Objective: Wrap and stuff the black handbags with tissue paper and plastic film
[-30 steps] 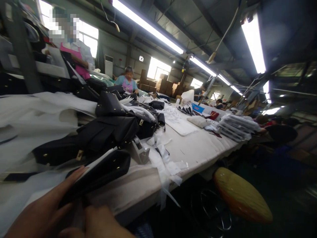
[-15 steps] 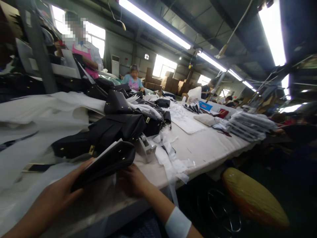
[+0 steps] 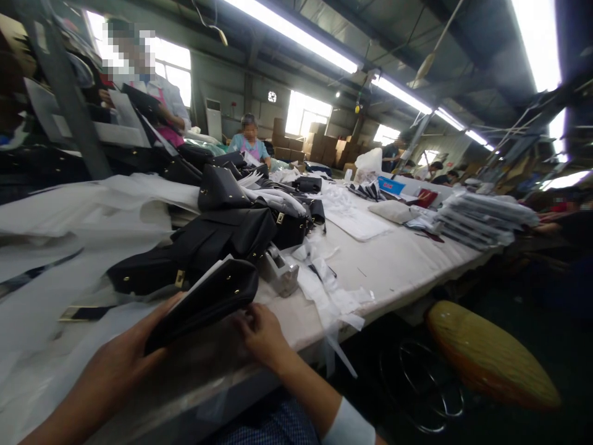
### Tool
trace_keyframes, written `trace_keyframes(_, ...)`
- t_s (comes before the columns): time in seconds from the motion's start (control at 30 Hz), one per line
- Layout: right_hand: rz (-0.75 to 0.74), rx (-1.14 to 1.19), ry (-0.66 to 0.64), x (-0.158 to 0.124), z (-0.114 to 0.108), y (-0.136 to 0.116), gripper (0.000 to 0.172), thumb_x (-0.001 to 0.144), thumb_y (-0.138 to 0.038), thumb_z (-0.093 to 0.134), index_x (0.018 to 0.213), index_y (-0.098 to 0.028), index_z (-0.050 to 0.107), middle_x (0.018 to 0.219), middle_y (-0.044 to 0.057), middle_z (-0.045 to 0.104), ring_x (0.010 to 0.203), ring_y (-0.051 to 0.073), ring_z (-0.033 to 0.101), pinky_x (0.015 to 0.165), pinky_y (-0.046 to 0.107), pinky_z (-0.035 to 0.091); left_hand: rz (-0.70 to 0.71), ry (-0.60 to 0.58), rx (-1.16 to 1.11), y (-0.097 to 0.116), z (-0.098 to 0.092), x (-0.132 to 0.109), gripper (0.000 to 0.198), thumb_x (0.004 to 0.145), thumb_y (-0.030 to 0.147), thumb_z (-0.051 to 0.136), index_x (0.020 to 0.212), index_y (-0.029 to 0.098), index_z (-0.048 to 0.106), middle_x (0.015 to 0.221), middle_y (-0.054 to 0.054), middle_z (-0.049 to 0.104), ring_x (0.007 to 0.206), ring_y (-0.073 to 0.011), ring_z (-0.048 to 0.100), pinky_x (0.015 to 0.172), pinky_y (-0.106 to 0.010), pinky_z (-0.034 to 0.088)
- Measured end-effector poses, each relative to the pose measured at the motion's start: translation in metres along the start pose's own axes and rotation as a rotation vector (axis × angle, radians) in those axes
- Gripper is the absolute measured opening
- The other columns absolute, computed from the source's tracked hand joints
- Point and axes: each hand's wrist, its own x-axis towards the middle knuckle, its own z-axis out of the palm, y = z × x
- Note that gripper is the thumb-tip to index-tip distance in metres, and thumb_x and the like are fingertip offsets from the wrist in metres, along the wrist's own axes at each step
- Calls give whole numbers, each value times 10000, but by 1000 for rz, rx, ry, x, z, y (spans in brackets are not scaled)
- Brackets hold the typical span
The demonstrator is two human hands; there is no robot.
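Bag (image 3: 208, 300) — black, flat, small gold studs on its side — sits tilted at the near edge of the table (image 3: 393, 266), far end raised, between both hands.

Table: long, white-covered, running away to the right. White sheets (image 3: 69, 210) lie over its left part. Pile of black bags (image 3: 222, 238) is just behind the held one; contact cannot be told. Stack of flat wrapped packs (image 3: 482, 219) is well apart, far right. Stool (image 3: 491, 358) with a yellow seat stands on the floor beside the table. Grey tape dispenser (image 3: 280, 275) is just beside the bag's raised end. White strips (image 3: 328, 296) trail from near it over the table edge.

Left hand (image 3: 125, 358): wrapped round the bag's near end, one digit stretched along the upper edge, the rest closed beneath.

Right hand (image 3: 262, 334): fingers curled together at the bag's lower right edge, tips hidden under it — whether they pinch anything cannot be told.

Risk, as judged: the bag rests close to the edge, so a slack left grip could let it slide off. Its raised end could also knock the dispenser or catch the strips and drag them down.
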Motion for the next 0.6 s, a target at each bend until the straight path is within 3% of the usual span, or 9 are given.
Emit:
trace_keyframes(0.07,17,72,13,-19,6,-1,614,827,-309,747,1396,-150,582,1204,144,712,1112,299,662,969,398,533,-5,-5,-4,3,-1,0,768,823,533,491,1544,284,406,1466,-18,600,1218,-321,662,945,-368,545)
trace_keyframes(0.13,35,157,19,-22,13,-2,663,780,-202,737,1418,-181,556,1089,106,741,1012,278,696,913,384,559,-12,-2,9,6,-4,1,766,827,544,483,1541,276,413,1452,-26,613,1203,-325,671,947,-374,545)
trace_keyframes(0.23,93,237,30,-4,18,-3,413,861,-129,586,1268,-184,628,853,37,731,802,206,721,756,306,583,-24,3,33,11,-8,2,765,842,536,457,1547,244,405,1430,-52,630,1175,-332,684,953,-389,538)
trace_keyframes(0.3,138,269,35,13,18,-1,268,957,-188,486,1183,-164,630,835,31,715,731,175,724,660,265,578,-29,-13,49,14,-10,2,772,843,513,442,1552,212,393,1424,-71,633,1167,-338,687,937,-395,541)
trace_keyframes(0.4,187,263,8,34,11,1,286,1049,-288,384,1164,-150,607,825,16,703,608,145,705,528,229,546,-34,-25,61,17,-12,2,778,819,481,437,1540,189,413,1424,-77,633,1169,-341,685,921,-391,545)
trace_keyframes(0.47,197,196,-17,46,3,1,243,1044,-312,471,1103,-142,633,831,14,701,624,147,700,545,243,554,-16,-7,62,16,-11,2,762,823,457,440,1541,201,413,1435,-64,625,1175,-330,683,933,-374,538)
trace_keyframes(0.6,166,-28,-97,71,-19,-1,200,979,-335,660,1018,-139,676,966,37,710,840,172,701,758,342,597,6,43,79,8,-9,4,738,864,488,447,1560,253,378,1394,-42,661,1131,-325,704,875,-354,545)
